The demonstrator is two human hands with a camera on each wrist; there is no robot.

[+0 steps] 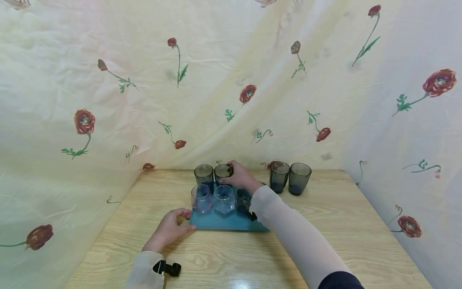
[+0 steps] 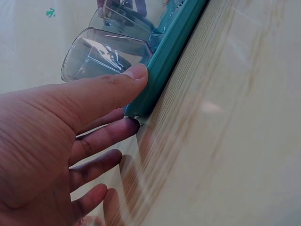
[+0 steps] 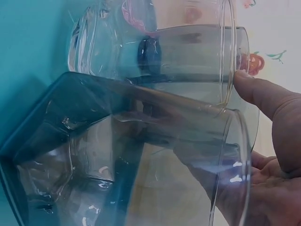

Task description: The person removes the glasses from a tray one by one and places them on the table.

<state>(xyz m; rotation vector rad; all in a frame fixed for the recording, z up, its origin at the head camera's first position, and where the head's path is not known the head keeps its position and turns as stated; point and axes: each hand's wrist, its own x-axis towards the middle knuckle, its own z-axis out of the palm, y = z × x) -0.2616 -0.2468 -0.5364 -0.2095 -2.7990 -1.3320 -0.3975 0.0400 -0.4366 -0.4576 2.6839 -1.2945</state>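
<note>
My left hand [image 1: 171, 228] holds the front left corner of a teal tray [image 1: 231, 225]. Its thumb [image 2: 136, 71] lies against the edge and the index finger is at the corner. My right hand [image 1: 241, 176] reaches over the tray and grips a tall grey drinking glass [image 1: 221, 172] near its rim, in the back row. Beside it on the left stands another tall grey glass [image 1: 203, 174]. In front are a pinkish faceted glass [image 1: 202, 199], a clear one [image 1: 224, 200] and a dark one [image 1: 244, 199], partly hidden by the right wrist.
Two more tall grey glasses, one [image 1: 279, 177] next to the other [image 1: 299, 179], stand on the wooden table [image 1: 343, 224] right of the tray. A flowered cloth [image 1: 216, 80] hangs behind the table and along its sides.
</note>
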